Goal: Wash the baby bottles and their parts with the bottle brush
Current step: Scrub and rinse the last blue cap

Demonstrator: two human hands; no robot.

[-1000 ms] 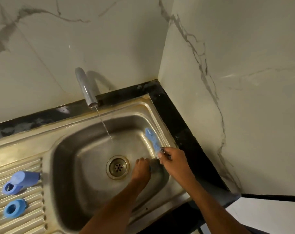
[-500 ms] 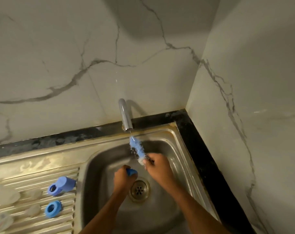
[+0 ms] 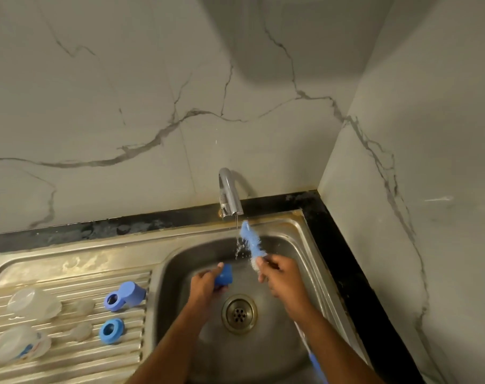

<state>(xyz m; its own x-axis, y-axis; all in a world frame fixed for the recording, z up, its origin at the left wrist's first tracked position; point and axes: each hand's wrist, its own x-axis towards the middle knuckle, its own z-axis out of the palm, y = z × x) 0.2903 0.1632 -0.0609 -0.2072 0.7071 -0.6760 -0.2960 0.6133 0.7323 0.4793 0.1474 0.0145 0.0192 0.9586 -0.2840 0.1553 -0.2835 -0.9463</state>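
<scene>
My right hand grips the bottle brush just below its blue bristle head, which points up under the thin stream from the tap. Water splashes off the bristles. The brush's blue handle end pokes out under my right forearm. My left hand holds a small blue bottle part over the sink basin. On the draining board lie a blue cap, a blue ring, two clear bottles and two clear teats.
The drain sits in the basin below my hands. A black counter strip runs behind and to the right of the sink, against marble walls that meet in a corner at the right.
The brush rose from the basin's right side to the tap's stream. My left hand lifted off the basin floor holding the blue part. The view tilted up and left.
</scene>
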